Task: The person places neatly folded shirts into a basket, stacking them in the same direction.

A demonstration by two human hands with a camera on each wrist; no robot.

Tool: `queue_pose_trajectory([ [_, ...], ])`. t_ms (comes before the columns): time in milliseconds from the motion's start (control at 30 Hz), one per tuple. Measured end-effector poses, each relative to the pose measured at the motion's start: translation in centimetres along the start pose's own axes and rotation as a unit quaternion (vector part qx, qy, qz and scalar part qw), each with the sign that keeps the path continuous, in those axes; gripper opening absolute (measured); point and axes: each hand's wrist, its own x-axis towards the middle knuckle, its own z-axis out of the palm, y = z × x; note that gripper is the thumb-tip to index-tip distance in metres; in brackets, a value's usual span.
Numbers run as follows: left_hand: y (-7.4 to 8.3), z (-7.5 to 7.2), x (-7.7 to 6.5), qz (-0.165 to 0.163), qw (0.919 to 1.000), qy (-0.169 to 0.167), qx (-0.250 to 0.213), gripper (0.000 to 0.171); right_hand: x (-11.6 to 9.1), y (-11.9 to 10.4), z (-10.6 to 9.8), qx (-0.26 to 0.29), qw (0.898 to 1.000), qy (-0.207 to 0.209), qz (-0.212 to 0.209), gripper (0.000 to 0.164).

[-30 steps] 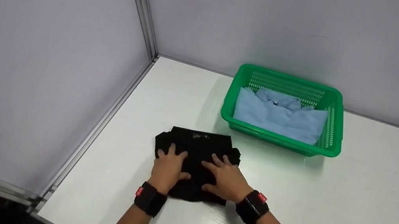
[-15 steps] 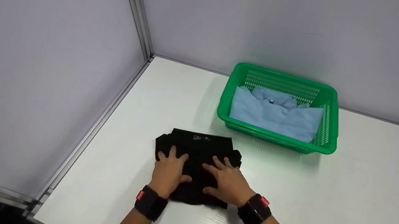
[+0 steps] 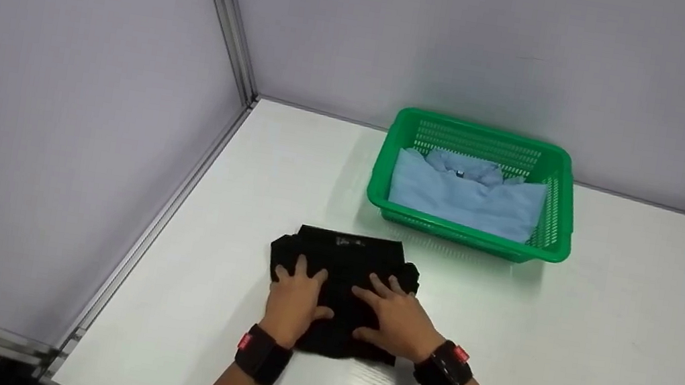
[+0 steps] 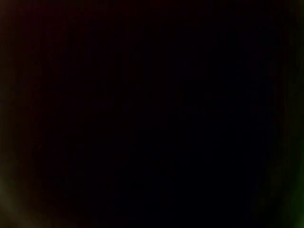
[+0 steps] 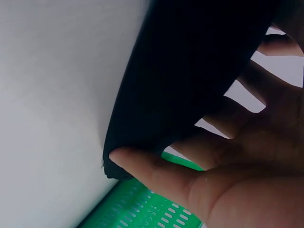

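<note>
A folded black shirt lies on the white table, a small pale label near its far edge. My left hand rests on its left part with fingers spread. On the right part lies my right hand, its fingers spread too. In the right wrist view the right thumb touches the black cloth close to its end, and the other fingers reach over the cloth. The left wrist view is almost wholly dark, so nothing of the left hand shows there.
Behind the hands, to the right, a green plastic basket stands on the table. Inside it is a folded light blue shirt with its collar toward the back. Pale wall panels close off the left and back sides.
The head view has shifted slightly, so the basket appears a little further left and the hands a little lower. Both hands stay on the black shirt.
</note>
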Motion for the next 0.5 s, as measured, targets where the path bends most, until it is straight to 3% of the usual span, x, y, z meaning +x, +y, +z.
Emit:
queue_pose_trajectory([
  [300,0.9,0.1,0.0,0.015,0.9997,0.015,0.011,0.072,-1.0,0.4,-0.4,-0.002,1.000,0.000,0.008,0.070],
  [500,1.6,0.4,0.0,0.016,0.9998,0.003,0.008,0.073,-1.7,0.8,-0.4,-0.001,1.000,0.003,0.014,0.070],
])
